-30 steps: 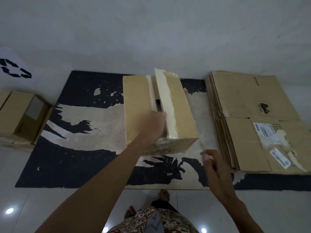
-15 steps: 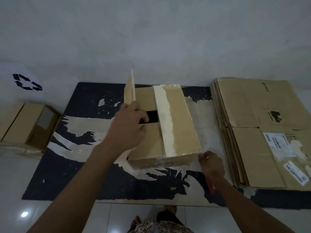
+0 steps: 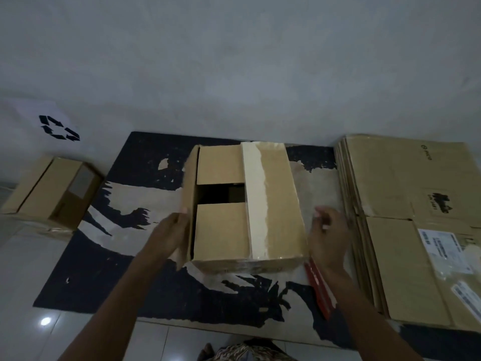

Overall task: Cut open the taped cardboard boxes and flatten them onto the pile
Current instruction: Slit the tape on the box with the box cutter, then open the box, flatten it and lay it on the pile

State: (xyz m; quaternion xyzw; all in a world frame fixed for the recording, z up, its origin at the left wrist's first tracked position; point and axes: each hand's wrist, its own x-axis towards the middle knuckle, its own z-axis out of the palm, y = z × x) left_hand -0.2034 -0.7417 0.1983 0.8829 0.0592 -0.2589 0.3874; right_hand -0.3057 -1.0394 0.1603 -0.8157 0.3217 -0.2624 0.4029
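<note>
While a small closed cardboard box [image 3: 49,190] sits at the far left edge of the scene, below a white sheet printed with a recycling symbol [image 3: 59,127], a worn black mat [image 3: 145,287] with torn pale patches covers the floor in the middle. On that mat stands the taped cardboard box [image 3: 273,204], its left outer flap [image 3: 188,204] swung up and outward so that two inner flaps and a dark gap between them show. The right outer flap lies flat, carrying a broad strip of pale tape [image 3: 256,199] along its inner edge. The left hand [image 3: 170,237] reaches in from the lower left with the forearm stretched forward; its fingers curl round the raised flap's edge, thumb on the outer face, so this grip is closed on the flap. To the right of the box, the right hand [image 3: 329,235] hovers just beside the box's right wall, fingers loosely spread and holding nothing. A red box cutter [image 3: 318,287] lies on the mat under that wrist. At the far right rests the pile of flattened cardboard [image 3: 400,256], with shipping labels on top.
</note>
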